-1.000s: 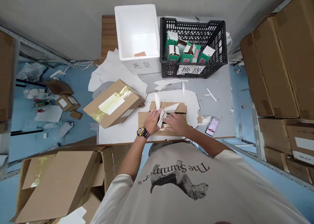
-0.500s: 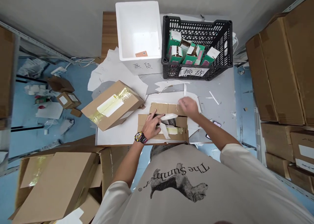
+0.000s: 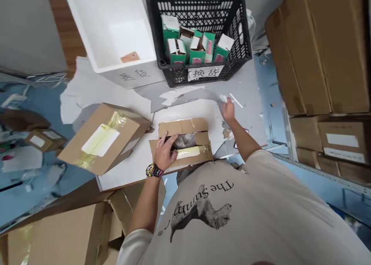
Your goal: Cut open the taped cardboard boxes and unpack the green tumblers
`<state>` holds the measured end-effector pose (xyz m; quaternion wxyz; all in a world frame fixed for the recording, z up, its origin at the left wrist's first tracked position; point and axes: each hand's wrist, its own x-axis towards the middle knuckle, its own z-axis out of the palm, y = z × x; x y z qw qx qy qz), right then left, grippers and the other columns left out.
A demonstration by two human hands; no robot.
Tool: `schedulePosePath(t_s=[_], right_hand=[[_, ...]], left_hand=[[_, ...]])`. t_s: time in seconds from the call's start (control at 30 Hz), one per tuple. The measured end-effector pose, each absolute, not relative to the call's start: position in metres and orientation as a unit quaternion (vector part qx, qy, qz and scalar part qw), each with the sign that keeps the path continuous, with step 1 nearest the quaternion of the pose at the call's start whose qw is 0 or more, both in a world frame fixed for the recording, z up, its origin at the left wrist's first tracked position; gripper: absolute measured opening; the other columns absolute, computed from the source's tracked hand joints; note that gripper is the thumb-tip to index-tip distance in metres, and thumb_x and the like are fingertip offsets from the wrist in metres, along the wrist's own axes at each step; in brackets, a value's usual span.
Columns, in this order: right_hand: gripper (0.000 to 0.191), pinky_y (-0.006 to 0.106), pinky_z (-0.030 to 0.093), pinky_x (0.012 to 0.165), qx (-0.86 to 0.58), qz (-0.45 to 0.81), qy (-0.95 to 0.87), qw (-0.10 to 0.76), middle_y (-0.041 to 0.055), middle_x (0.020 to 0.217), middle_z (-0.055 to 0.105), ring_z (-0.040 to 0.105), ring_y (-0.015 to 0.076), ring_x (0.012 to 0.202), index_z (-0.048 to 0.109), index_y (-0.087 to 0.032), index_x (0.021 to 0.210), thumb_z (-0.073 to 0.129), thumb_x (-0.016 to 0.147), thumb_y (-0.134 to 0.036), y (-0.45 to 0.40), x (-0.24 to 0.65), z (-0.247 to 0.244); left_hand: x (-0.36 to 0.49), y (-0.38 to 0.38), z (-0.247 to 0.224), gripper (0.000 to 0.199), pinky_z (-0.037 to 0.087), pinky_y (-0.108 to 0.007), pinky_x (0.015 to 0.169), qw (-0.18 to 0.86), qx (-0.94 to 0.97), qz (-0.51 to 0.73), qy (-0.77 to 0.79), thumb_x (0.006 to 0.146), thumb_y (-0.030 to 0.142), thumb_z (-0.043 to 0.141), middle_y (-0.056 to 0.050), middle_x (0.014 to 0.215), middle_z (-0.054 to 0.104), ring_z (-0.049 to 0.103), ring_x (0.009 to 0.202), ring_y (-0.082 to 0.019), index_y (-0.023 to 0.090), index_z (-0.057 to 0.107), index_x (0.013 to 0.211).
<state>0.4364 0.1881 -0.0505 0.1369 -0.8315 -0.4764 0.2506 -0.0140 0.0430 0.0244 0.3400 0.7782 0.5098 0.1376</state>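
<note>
A small cardboard box (image 3: 183, 126) lies in front of me with its top flaps parted. Through the gap shows something in clear or greyish plastic (image 3: 186, 141), its kind not clear. Yellowish tape and a white label strip (image 3: 188, 153) run along the near flap. My left hand (image 3: 165, 153), a watch on its wrist, rests with fingers spread at the left end of the gap. Out to the right, beyond the box, my right hand (image 3: 228, 111) is closed, with a blurred white paper scrap (image 3: 223, 98) at its fingertips.
A taped carton (image 3: 100, 141) sits left of the small box. Behind stand a white foam box (image 3: 116, 29) and a black crate (image 3: 203, 5) holding several green-and-white boxes (image 3: 176, 50). Torn paper (image 3: 182, 93) lies on the table. Large cartons (image 3: 319, 56) fill the right side.
The white strips that lay over the opening are gone from the box. My right hand has moved out to the right. My left hand stays at the box; the camera view has shifted and turned.
</note>
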Motion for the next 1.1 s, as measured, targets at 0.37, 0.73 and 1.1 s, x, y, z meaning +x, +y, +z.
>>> schedulePosePath(t_s=[0.37, 0.73, 1.1], right_hand=[[0.056, 0.042, 0.061, 0.099, -0.784, 0.287, -0.506, -0.215, 0.0246, 0.159, 0.067, 0.082, 0.0333, 0.118, 0.07, -0.023, 0.162, 0.064, 0.107, -0.012, 0.008, 0.449, -0.023], [0.022, 0.045, 0.059, 0.114, -0.801, 0.184, -0.521, 0.23, 0.0166, 0.139, 0.071, 0.072, 0.0299, 0.124, 0.086, -0.019, 0.122, 0.07, 0.111, -0.03, 0.041, 0.405, 0.032], [0.062, 0.059, 0.046, 0.138, -0.604, 0.302, -0.724, 0.138, 0.0142, 0.162, 0.073, 0.057, 0.0411, 0.154, 0.074, -0.027, 0.16, 0.088, 0.1, -0.024, 0.038, 0.226, 0.078]], left_hand=[[-0.009, 0.048, 0.022, 0.077, 0.037, -0.072, 0.143, 0.322, 0.778, 0.157, 0.516, 0.101, 0.032, 0.064, -0.014, 0.174, 0.069, 0.033, 0.183, -0.047, 0.024, 0.061, 0.177], [-0.005, 0.053, 0.016, 0.086, 0.037, -0.071, 0.144, 0.31, 0.796, 0.157, 0.496, 0.095, 0.03, 0.068, -0.013, 0.178, 0.065, 0.03, 0.184, -0.046, 0.02, 0.057, 0.18], [-0.005, 0.043, 0.031, 0.078, 0.022, -0.069, 0.152, 0.298, 0.761, 0.221, 0.532, 0.098, 0.02, 0.057, -0.015, 0.182, 0.06, 0.033, 0.184, -0.038, 0.019, 0.061, 0.176]])
